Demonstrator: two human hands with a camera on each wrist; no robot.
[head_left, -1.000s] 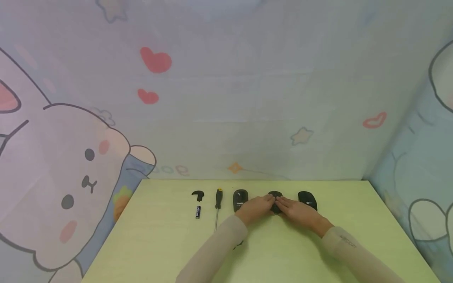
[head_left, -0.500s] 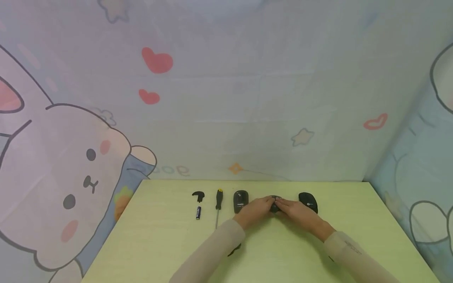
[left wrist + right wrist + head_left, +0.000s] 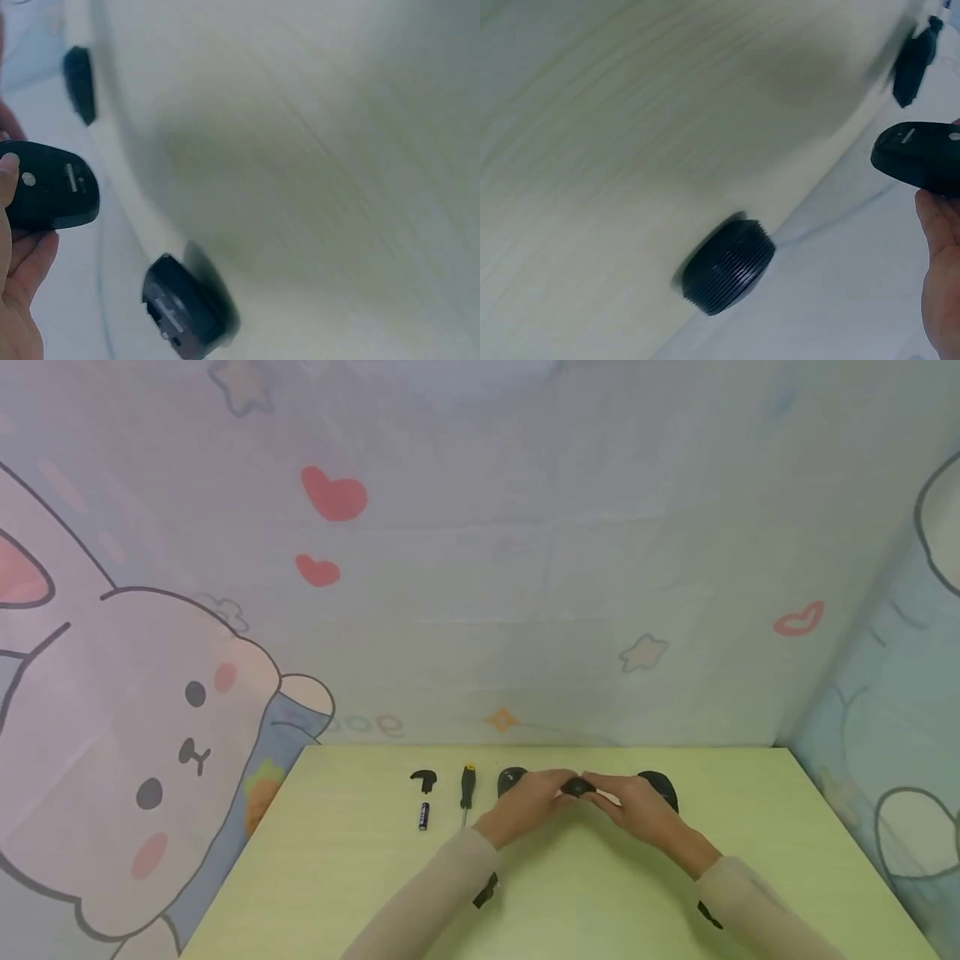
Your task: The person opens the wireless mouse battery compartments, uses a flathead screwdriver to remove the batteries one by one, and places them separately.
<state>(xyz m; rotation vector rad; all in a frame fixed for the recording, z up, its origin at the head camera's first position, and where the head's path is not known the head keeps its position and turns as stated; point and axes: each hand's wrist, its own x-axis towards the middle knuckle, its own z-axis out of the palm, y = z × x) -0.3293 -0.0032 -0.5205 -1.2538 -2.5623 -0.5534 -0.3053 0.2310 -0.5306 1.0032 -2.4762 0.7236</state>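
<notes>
A black computer mouse (image 3: 578, 787) is held between both hands above the far half of the table. The left hand (image 3: 525, 802) grips its left side. In the left wrist view the thumb (image 3: 7, 178) lies on the face with a pale round spot and a small label, and other fingers support it from the opposite side. From the right, the right hand (image 3: 641, 803) holds the same mouse (image 3: 915, 156), fingers at its lower edge in the right wrist view. A second black mouse (image 3: 512, 779) lies by the left hand, partly hidden. A third (image 3: 662, 788) sits behind the right hand.
Left on the pale yellow-green table (image 3: 322, 877) are a screwdriver (image 3: 468, 787) with a dark handle, a battery (image 3: 423, 816) and a black hook-shaped piece (image 3: 424, 779). A cartoon-printed cloth backdrop (image 3: 480, 610) rises behind the table's far edge.
The mouse, lying under both hands' fingertips earlier, is now lifted and tilted, with its end towards the head camera. Both hands have turned to hold its sides, the left one covering more of the left mouse.
</notes>
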